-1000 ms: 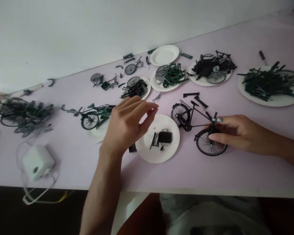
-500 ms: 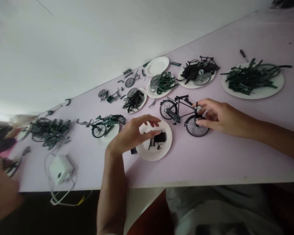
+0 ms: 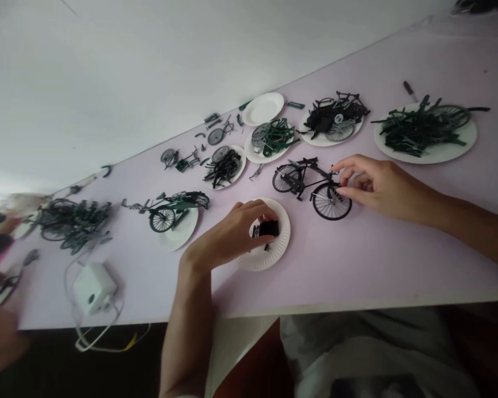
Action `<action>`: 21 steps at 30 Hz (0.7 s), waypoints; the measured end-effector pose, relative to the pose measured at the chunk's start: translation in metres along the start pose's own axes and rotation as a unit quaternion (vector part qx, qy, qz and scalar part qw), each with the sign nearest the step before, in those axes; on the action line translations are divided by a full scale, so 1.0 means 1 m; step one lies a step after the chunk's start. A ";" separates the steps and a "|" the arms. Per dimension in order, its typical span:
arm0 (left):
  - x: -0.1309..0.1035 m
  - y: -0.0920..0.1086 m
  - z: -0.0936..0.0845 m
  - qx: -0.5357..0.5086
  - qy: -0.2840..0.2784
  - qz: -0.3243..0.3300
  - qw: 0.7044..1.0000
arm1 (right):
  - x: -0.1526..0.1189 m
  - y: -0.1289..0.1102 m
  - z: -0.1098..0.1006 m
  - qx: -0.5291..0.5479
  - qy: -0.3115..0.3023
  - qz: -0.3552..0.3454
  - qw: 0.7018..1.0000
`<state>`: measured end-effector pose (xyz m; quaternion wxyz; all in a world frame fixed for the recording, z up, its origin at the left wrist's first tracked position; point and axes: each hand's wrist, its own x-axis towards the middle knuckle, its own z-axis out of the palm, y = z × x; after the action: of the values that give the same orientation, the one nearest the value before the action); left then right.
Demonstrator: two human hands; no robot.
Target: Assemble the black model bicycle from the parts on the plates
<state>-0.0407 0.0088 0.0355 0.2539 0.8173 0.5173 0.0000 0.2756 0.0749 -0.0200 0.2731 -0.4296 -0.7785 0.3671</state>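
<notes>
A black model bicycle (image 3: 311, 185) lies tilted on the pinkish table, its front wheel toward the right. My right hand (image 3: 367, 185) is at its handlebar end, with thumb and fingers apart; the fingertips are beside or lightly touching the bike. Over a white paper plate (image 3: 280, 249) is my left hand (image 3: 249, 224), its thumb and fingers on either side of a black rectangular part (image 3: 269, 228). Whether the fingers grip that part is hard to see. A few tiny dark pieces lie on the same plate, partly hidden by the hand.
Plates of dark bike parts (image 3: 274, 138) line the back, beside a bare white plate (image 3: 263, 109). A green model bicycle (image 3: 166, 215) stands left, near a pile of bikes (image 3: 74, 221) and a white adapter (image 3: 94, 287). Another person's arm (image 3: 4, 337) shows far left.
My left hand has come down onto the plate around the black part. The bicycle now leans flatter, and the right hand's fingers have loosened at the handlebar. The view has shifted slightly.
</notes>
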 end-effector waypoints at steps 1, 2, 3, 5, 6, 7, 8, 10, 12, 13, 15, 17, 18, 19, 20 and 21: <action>0.000 -0.001 0.001 -0.003 0.001 0.005 1.000 | 0.000 -0.001 0.000 0.010 0.000 0.010 1.000; 0.000 -0.003 0.001 -0.006 0.002 0.010 1.000 | 0.000 -0.003 -0.001 0.019 0.002 0.019 1.000; 0.001 -0.005 0.002 -0.009 0.005 0.015 1.000 | -0.001 -0.004 -0.001 0.025 0.006 0.026 0.999; 0.001 -0.010 0.003 -0.012 0.015 0.013 1.000 | -0.001 -0.006 -0.001 0.031 0.008 0.034 0.999; 0.001 -0.012 0.003 -0.014 0.023 0.006 1.000 | -0.001 -0.006 -0.001 0.032 0.008 0.038 0.999; 0.001 -0.014 0.003 -0.019 0.029 -0.003 0.999 | -0.001 -0.006 0.000 0.032 0.006 0.041 0.999; 0.000 -0.016 0.002 -0.029 0.035 -0.010 0.999 | -0.002 -0.006 0.000 0.030 0.007 0.044 0.999; -0.001 -0.018 0.000 -0.060 0.055 -0.012 0.997 | -0.002 -0.005 0.000 0.024 0.009 0.047 0.999; -0.004 -0.019 -0.003 -0.091 0.090 0.002 0.992 | -0.003 -0.005 -0.001 0.013 0.009 0.041 0.999; -0.005 -0.020 -0.005 -0.105 0.114 0.014 0.988 | -0.004 -0.005 -0.001 -0.001 0.008 0.029 1.000; -0.006 -0.020 -0.006 -0.151 0.162 0.042 0.974 | -0.006 -0.006 -0.003 -0.058 0.006 -0.015 0.998; -0.002 -0.019 -0.005 -0.247 0.206 0.065 0.945 | -0.008 -0.010 -0.005 -0.133 0.013 -0.080 0.988; 0.001 -0.017 -0.003 -0.311 0.216 0.070 0.923 | -0.009 -0.011 -0.005 -0.164 0.019 -0.107 0.980; 0.005 -0.015 0.000 -0.379 0.218 0.069 0.897 | -0.010 -0.013 -0.006 -0.185 0.025 -0.127 0.974; 0.010 -0.012 0.003 -0.442 0.200 0.065 0.872 | -0.011 -0.015 -0.005 -0.195 0.030 -0.142 0.970; 0.015 -0.008 0.008 -0.495 0.176 0.058 0.849 | -0.012 -0.017 -0.004 -0.198 0.037 -0.157 0.967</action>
<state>-0.0386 0.0206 0.0219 0.5287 0.5986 0.4364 0.4144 0.2765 0.0597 -0.0053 0.2655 -0.3609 -0.8827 0.1420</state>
